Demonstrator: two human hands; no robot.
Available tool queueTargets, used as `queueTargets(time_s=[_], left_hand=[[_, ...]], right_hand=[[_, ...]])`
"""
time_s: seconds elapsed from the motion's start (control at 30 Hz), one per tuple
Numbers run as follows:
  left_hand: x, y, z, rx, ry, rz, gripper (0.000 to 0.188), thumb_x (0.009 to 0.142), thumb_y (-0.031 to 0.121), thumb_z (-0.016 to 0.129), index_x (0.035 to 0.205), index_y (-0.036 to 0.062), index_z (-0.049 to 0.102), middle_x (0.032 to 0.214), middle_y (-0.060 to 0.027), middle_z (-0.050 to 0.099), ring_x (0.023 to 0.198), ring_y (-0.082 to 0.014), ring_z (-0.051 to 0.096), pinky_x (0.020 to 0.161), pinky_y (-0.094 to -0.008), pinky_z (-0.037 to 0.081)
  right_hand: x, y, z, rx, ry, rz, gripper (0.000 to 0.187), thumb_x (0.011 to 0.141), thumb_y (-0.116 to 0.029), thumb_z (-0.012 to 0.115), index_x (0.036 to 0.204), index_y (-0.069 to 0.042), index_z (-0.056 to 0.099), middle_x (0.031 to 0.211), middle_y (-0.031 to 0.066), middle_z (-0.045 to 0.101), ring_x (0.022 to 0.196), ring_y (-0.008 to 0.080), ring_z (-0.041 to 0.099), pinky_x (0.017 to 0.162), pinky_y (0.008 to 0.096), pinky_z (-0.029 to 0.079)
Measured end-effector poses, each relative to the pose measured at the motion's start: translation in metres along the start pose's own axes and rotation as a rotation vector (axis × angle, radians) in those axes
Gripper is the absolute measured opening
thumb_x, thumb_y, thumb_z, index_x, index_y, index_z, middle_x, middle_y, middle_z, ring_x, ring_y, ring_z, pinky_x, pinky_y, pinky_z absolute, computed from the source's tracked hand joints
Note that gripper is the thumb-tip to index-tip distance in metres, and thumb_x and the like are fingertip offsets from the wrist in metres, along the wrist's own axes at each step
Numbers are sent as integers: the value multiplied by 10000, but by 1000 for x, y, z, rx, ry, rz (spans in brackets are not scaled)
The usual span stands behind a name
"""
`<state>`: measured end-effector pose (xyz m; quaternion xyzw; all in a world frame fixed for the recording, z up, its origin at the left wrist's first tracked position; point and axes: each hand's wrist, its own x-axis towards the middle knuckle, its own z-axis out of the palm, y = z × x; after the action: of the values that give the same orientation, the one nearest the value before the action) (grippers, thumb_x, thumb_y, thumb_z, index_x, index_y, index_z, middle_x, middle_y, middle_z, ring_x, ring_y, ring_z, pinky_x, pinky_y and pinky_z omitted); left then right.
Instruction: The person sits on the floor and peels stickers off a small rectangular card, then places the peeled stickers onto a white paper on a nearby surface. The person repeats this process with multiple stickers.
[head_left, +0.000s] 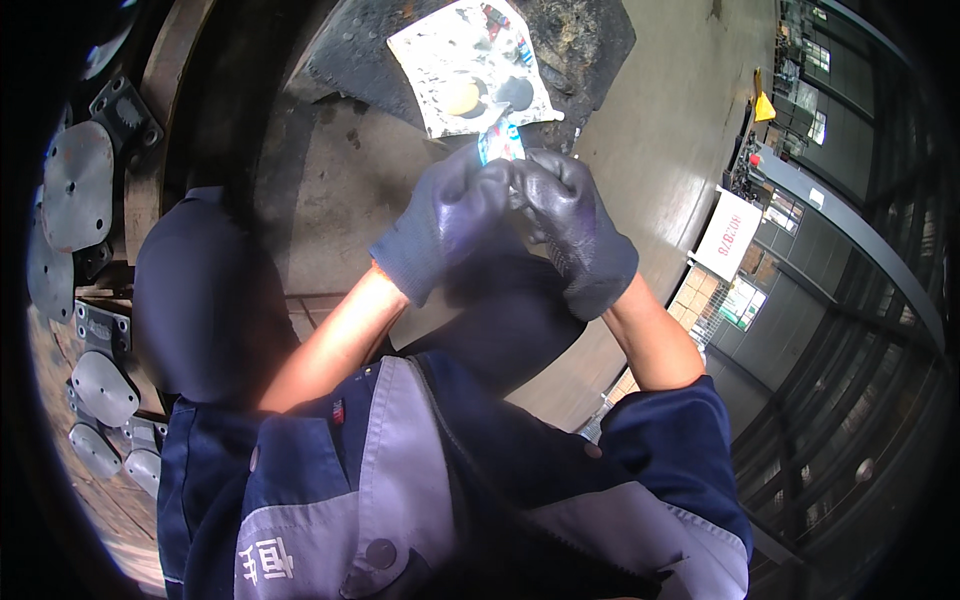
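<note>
Both my hands wear dark gloves and meet in front of me on one small blue, white and red squeeze tube (502, 143). My left hand (440, 212) is closed on its left side, while my right hand (568, 215) has curled fingers pressed against the right side. The tube's end points away from me at the near edge of a smudged white sheet (430, 62). On that sheet sit a round yellow blob (459, 98) and a round dark grey blob (517, 95). My fingers hide the tube's lower end.
Under the sheet lies a dark, stained slab (352, 55). Grey flat metal plates (76, 188) with holes, along with dark brackets (127, 112), stand along a wooden surface at the left. Farther right are a white sign board (727, 235), stacked boxes (694, 300) and a yellow object (764, 106).
</note>
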<state>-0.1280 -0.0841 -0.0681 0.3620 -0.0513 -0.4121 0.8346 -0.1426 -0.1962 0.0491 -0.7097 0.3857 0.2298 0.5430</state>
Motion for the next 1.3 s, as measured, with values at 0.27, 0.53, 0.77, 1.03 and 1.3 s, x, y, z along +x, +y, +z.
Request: queueTargets(time_s=[0.27, 0.53, 0.77, 1.03, 1.3], left_hand=[[2, 29, 3, -26, -41, -383, 320, 933, 368, 503, 932, 52, 553, 615, 9, 491, 539, -59, 460, 492, -212, 388], [0, 10, -9, 50, -229, -129, 318, 925, 345, 497, 896, 31, 543, 638, 9, 481, 562, -62, 440, 506, -228, 382], [-5, 21, 1, 24, -67, -304, 337, 949, 354, 493, 927, 24, 560, 678, 20, 497, 589, -58, 448, 523, -224, 395], [3, 19, 2, 232, 43, -72, 176, 921, 168, 473, 896, 31, 581, 670, 12, 509, 599, -37, 464, 534, -220, 405], [2, 23, -3, 49, -129, -204, 369, 943, 399, 497, 953, 34, 548, 669, 14, 496, 542, -57, 432, 479, -213, 378]], right_hand=[[8, 3, -19, -580, 40, -288, 145, 859, -108, 489, 800, 19, 524, 675, 125, 503, 627, 219, 464, 619, 371, 386], [6, -1, -24, -429, -154, -156, 127, 863, -82, 446, 869, 4, 538, 746, 30, 506, 710, 93, 443, 666, 252, 405], [7, 14, -3, -591, 148, -326, 172, 819, -66, 514, 675, 29, 506, 564, 106, 467, 554, 134, 440, 529, 339, 379], [9, 0, -16, -479, -34, -219, 177, 871, -88, 473, 912, 45, 582, 724, 114, 562, 676, 140, 500, 657, 338, 427], [9, -2, -10, -178, -131, -231, 193, 865, -79, 439, 915, 31, 590, 789, 75, 576, 772, 100, 514, 714, 291, 440]])
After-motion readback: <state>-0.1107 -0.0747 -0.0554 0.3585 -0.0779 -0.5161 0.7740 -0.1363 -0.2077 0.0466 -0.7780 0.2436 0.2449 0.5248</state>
